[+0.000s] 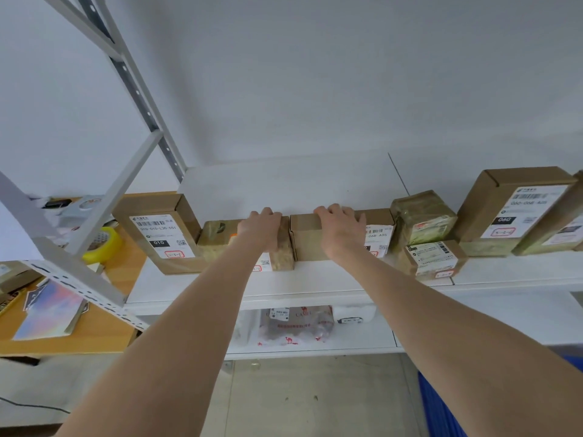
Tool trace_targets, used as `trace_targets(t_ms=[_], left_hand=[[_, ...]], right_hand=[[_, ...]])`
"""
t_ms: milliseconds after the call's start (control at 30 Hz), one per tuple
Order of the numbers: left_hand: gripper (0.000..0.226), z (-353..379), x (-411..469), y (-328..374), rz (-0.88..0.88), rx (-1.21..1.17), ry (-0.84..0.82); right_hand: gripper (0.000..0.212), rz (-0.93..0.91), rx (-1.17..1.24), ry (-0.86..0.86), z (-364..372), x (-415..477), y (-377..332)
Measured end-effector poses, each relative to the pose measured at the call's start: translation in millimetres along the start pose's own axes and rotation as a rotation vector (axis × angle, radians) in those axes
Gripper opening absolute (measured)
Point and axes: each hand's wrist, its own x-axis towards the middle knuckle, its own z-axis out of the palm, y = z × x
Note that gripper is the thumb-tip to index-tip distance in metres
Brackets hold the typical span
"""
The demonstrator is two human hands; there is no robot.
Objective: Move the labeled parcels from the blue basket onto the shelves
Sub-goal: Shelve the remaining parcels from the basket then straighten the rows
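On the white upper shelf [315, 280], my left hand [263, 228] grips the top of a small taped parcel [281, 247]. My right hand [342, 230] grips the top of a plain brown box [307, 239] beside it, whose label faces right. Both parcels stand on the shelf, almost touching. A corner of the blue basket [438, 411] shows at the bottom right, its contents hidden by my right arm.
A labeled box marked 010 [161, 231] stands left of my hands. Taped parcels [424, 222] and a large box marked 060 [514, 212] stand right. A bagged parcel [295, 326] lies on the lower shelf. A wooden table [97, 335] with yellow tape [105, 244] sits left.
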Motion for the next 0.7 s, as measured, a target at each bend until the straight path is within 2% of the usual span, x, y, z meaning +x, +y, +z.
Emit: trace_targets(t_ms=[333, 467, 567, 700], left_hand=[[0.073, -3.4, -3.4, 9.6, -0.008, -0.011, -0.011], [0.09, -14.3, -6.3, 20.0, 0.011, -0.03, -0.068], [0.093, -32.4, -6.9, 49.3, 0.109, -0.06, 0.002], [0.084, -48.3, -9.0, 109.6, 0.206, -0.133, 0.124]], right_hand=[[0.065, -0.039, -0.006, -0.02, -5.0, -4.6, 11.7], [0.067, -0.055, 0.017, -0.072, -7.0, -10.0, 16.6], [0.066, -0.063, 0.022, 0.028, -23.6, -18.2, 30.8], [0.048, 0.005, 0.039, 0.225, -48.8, -34.1, 78.7]])
